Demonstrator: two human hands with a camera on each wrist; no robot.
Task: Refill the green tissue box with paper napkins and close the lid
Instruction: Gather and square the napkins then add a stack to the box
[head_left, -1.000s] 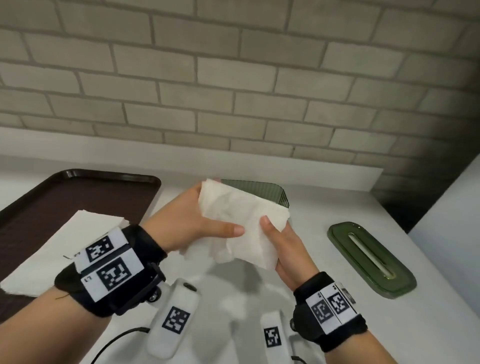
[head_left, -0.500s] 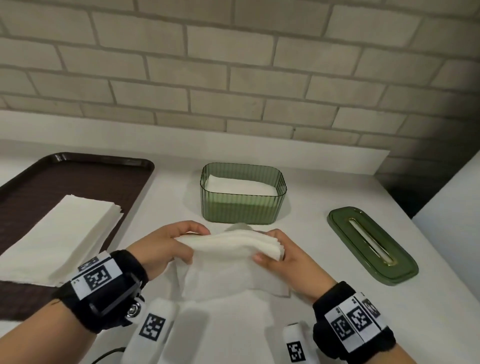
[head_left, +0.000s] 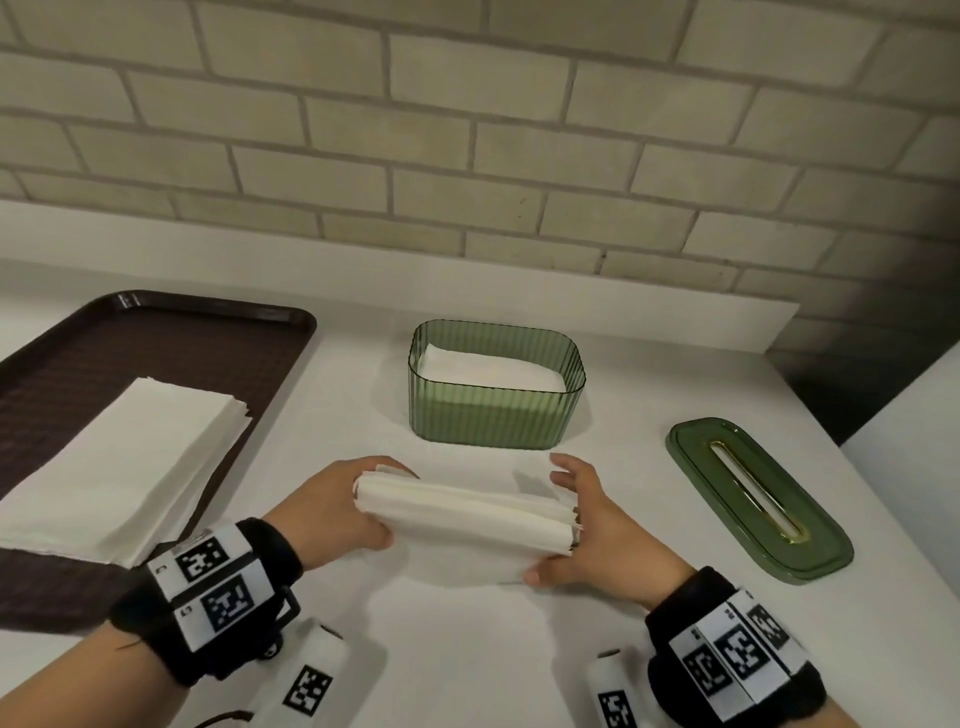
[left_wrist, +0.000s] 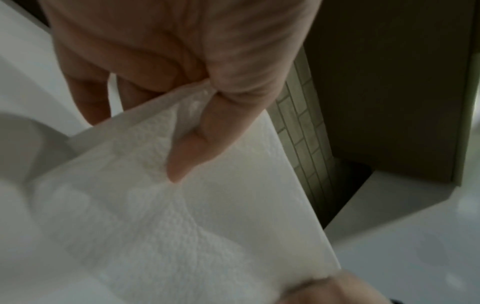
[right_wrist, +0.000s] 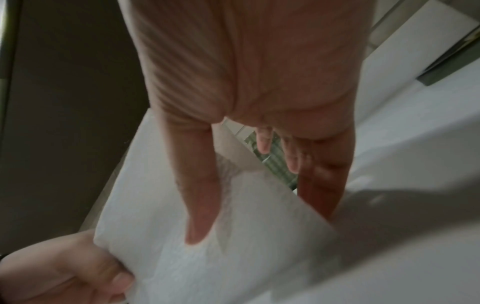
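Left hand (head_left: 332, 512) and right hand (head_left: 587, 525) at 6 o'clock, fingers curled round ends of folded napkin bundle (head_left: 465, 512) above table (head_left: 467, 649). Step in hand: squaring bundle for loading. Next: carry to 12 o'clock into open green tissue box (head_left: 493, 410), partly filled; lid (head_left: 758, 499) lies off at 2 o'clock; spare napkin stack (head_left: 130, 462) on tray (head_left: 208, 343) at 10 o'clock.

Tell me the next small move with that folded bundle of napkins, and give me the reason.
Probably lift the napkin bundle forward and lower it into the green tissue box. Both hands, left hand and right hand, grip its ends just in front of the box, which stands open with napkins inside and room above them. The lid lies off to the right.
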